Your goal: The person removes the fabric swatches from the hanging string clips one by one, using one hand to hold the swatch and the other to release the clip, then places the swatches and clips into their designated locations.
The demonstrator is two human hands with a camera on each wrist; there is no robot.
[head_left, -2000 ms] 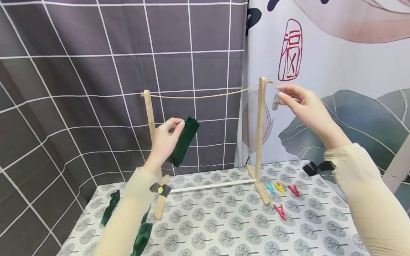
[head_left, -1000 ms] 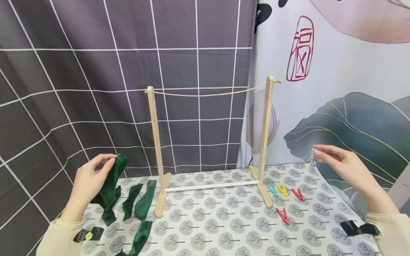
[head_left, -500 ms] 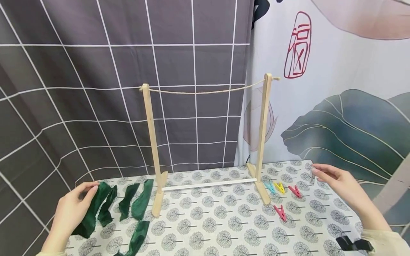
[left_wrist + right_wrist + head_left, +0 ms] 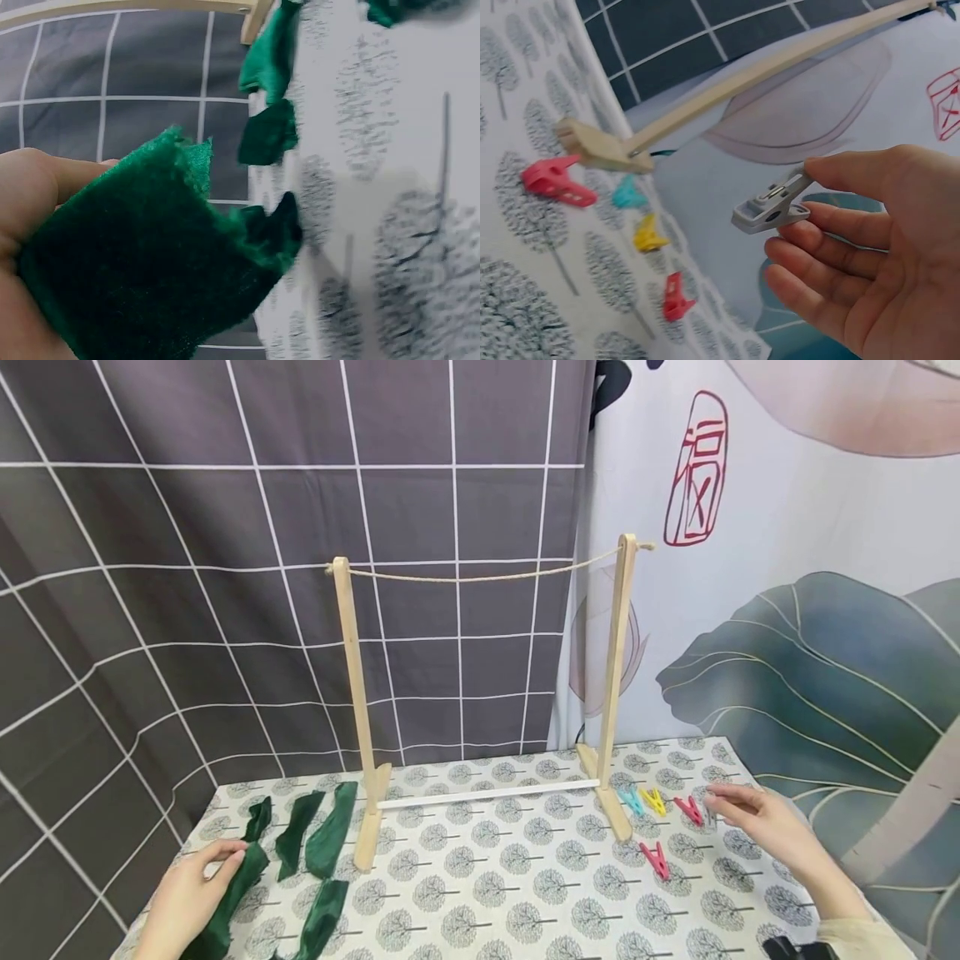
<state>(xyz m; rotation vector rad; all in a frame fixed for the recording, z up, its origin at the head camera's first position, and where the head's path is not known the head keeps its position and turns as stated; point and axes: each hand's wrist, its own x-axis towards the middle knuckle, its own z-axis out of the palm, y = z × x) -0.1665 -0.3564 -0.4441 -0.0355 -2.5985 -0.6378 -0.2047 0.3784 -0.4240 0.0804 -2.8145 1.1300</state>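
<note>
Between thumb and fingers my left hand pinches a dark green velvety cloth piece, low at the table's left side. Several similar green cloth strips lie beside it, short of the rack's left foot. My right hand pinches a grey clothespin by its handle ends, over the table's right side. Close to that hand lie two red clothespins, a yellow clothespin and a light blue clothespin.
A small wooden drying rack stands at the back of the table, with a slack string between its post tops and a white bar low down. A tree-patterned cloth covers the table. Behind hangs a dark grid curtain.
Both hands have come down from near the string's height to the table. The left moved left with the green cloth, the right lowered with the grey clothespin. Both still hold them.
</note>
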